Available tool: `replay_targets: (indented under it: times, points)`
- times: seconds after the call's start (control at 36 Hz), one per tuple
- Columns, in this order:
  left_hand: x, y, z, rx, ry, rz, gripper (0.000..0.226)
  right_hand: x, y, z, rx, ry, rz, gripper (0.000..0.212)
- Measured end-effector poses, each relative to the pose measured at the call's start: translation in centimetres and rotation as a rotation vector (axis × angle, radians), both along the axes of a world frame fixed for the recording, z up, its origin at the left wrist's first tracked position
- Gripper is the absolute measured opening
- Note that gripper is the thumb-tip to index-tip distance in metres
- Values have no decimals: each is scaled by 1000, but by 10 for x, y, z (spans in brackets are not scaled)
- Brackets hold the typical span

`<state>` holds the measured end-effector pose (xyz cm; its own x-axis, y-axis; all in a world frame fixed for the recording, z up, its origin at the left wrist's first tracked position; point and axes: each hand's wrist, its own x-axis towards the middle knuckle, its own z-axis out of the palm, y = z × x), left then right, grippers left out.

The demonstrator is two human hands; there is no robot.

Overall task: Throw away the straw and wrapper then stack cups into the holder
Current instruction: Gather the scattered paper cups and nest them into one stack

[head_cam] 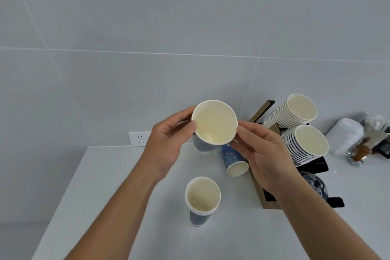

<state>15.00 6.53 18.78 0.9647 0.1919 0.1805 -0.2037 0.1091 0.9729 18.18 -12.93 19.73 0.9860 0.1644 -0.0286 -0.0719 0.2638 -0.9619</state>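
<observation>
A blue paper cup with a cream inside is held up above the white counter, its mouth facing me. My left hand grips its left side and my right hand touches its right rim with the fingertips. Another blue cup lies on its side just below, partly behind my right hand. A short stack of blue cups stands upright nearer to me. The brown cup holder at the right carries two tilted stacks, white cups and striped cups. No straw or wrapper shows.
The white counter ends at a left edge; a wall socket sits behind it. At the far right stand a stack of white lids, a small metal piece with a brown handle and a dark jug beside the holder.
</observation>
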Motion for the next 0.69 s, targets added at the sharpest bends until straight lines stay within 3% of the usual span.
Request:
replay_targets:
  times: [0.14, 0.19, 0.69]
  points:
    - [-13, -6, 10, -60, -3, 10, 31, -7, -1, 11, 104, -11, 82, 17]
    - [-17, -8, 12, -63, -3, 19, 30, -11, -1, 13, 110, -16, 102, 25]
    - [-52, -17, -18, -90, 209, 86, 27, -38, -4, -12, -147, 155, 58, 20]
